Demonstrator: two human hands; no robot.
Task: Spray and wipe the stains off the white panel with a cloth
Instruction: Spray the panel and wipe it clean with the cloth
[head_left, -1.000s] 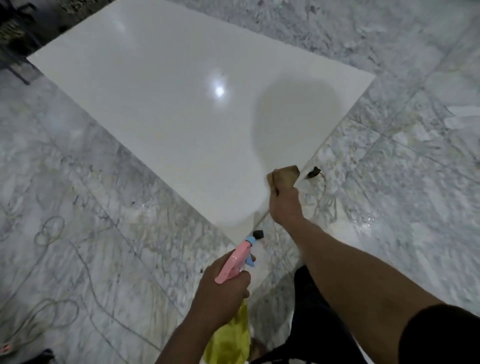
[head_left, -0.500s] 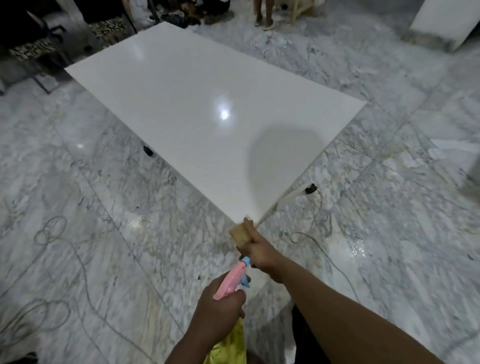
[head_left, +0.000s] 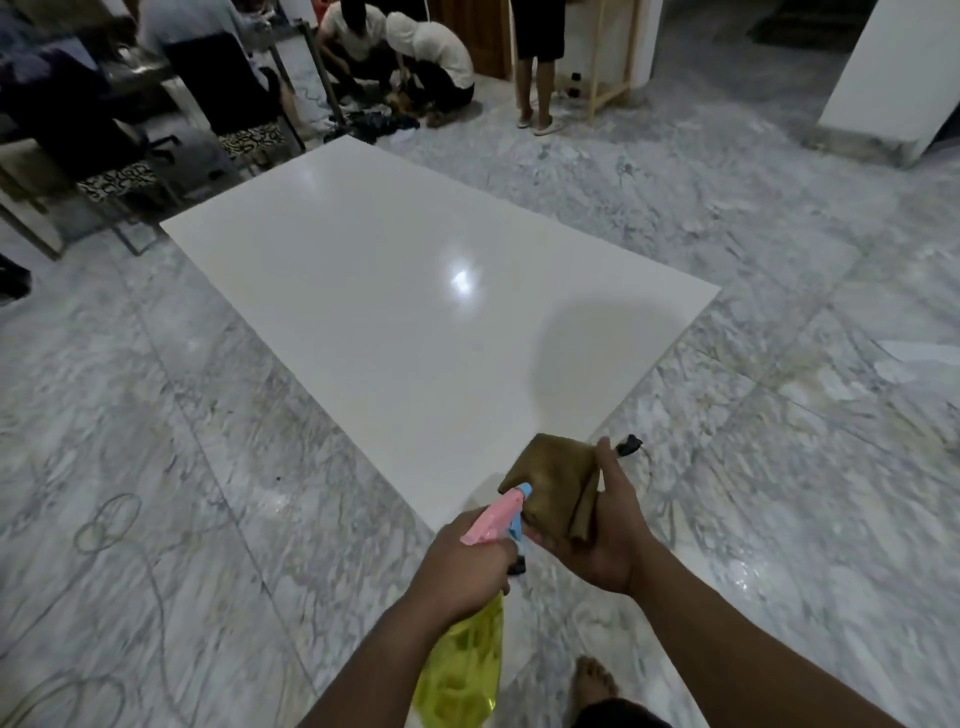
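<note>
The white panel lies flat on the marble floor, glossy, with a light glare near its middle. My left hand grips a yellow spray bottle with a pink and blue trigger head, its nozzle pointing at the cloth. My right hand holds a folded brown cloth palm-up, just off the panel's near corner. Both hands are above the floor, close together.
A small black plug with a thin cable lies on the floor right of the near corner. Chairs stand at the far left. Several people crouch and stand beyond the panel. A white pillar rises at the far right. My bare foot is below.
My right hand has pulled the cloth back off the panel's corner and turned it palm-up beside the spray nozzle. The view has tilted up, showing the room beyond the panel.
</note>
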